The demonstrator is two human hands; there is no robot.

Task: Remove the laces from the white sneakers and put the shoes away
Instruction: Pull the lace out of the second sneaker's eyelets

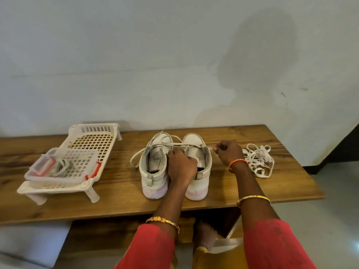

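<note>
Two hands work two sneakers.

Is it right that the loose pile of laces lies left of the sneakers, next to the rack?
Not quite. In the head view the loose laces lie right of the sneakers, beyond the right hand. The rack is on the left, apart from them.
</note>
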